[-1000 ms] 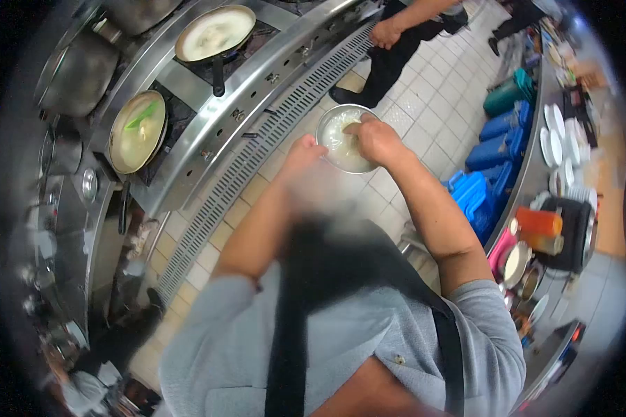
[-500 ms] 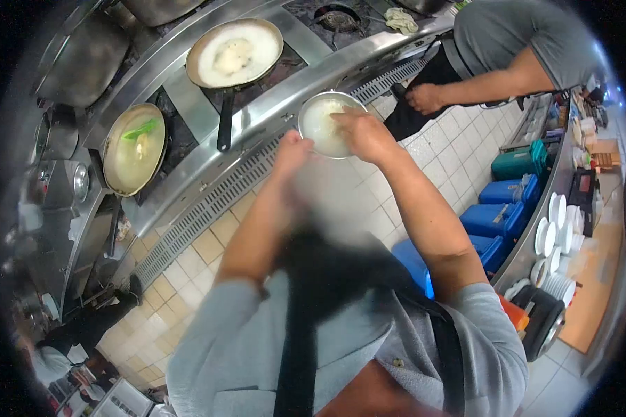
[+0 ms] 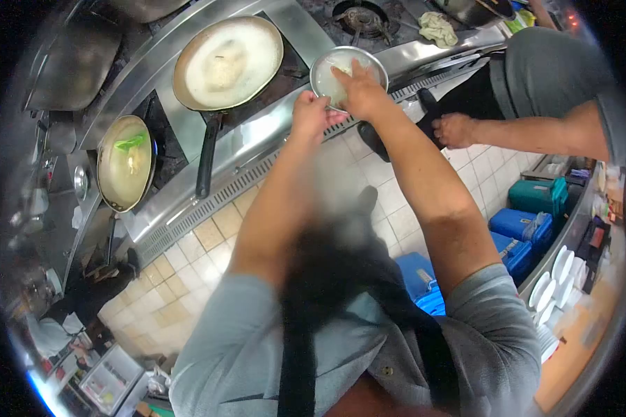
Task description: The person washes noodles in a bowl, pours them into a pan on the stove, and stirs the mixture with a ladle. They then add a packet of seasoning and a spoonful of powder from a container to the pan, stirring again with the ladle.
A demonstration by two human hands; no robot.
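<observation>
A round metal bowl with cloudy, whitish liquid and some pale food in it is tilted in front of me, by the stove edge. My left hand grips its near rim. Over the bowl, my right hand has its fingers spread and the tips at the pale contents; what lies under the palm is hidden. To the left, a large frying pan holds frothy white liquid with a pale lump in the middle. A second frying pan contains yellowish liquid, a green vegetable piece and pale bits.
A bare burner and a crumpled cloth are at the back. Another person's arm is at the right. Blue bins and stacked white plates line the right side. A large pot stands far left.
Both my hands and the bowl have moved forward, towards the stove. My right fingers are more spread over the bowl. The view has shifted, and the other person appears farther right.
</observation>
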